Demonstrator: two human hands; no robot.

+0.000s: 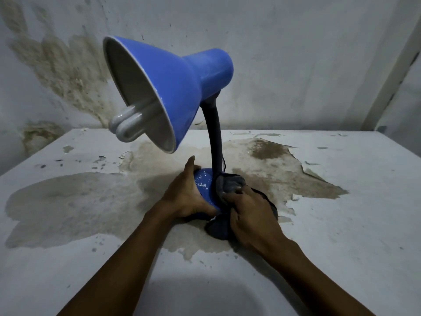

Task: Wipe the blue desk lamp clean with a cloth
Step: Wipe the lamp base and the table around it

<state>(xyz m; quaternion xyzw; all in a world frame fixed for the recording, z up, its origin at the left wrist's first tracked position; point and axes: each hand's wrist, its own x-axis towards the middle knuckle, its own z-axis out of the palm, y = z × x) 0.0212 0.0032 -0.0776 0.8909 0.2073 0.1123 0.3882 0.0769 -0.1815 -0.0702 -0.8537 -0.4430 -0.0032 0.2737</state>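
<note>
A blue desk lamp point(173, 87) stands in the middle of a worn white table point(341, 213), its shade tilted to the left with a white coiled bulb point(127, 124) sticking out. A dark flexible neck point(215, 142) runs down to the round blue base point(205, 185), which is speckled with white dust. My left hand point(184, 195) grips the left side of the base. My right hand point(248, 215) holds a dark grey cloth point(230, 184) bunched against the base's right side, at the foot of the neck. More cloth hangs below that hand.
The table's paint is peeled in large brown patches around the lamp. A stained, mouldy wall point(68, 71) stands close behind, and a pale door frame point(391, 87) rises at the right. A thin black cord point(224, 164) trails behind the neck.
</note>
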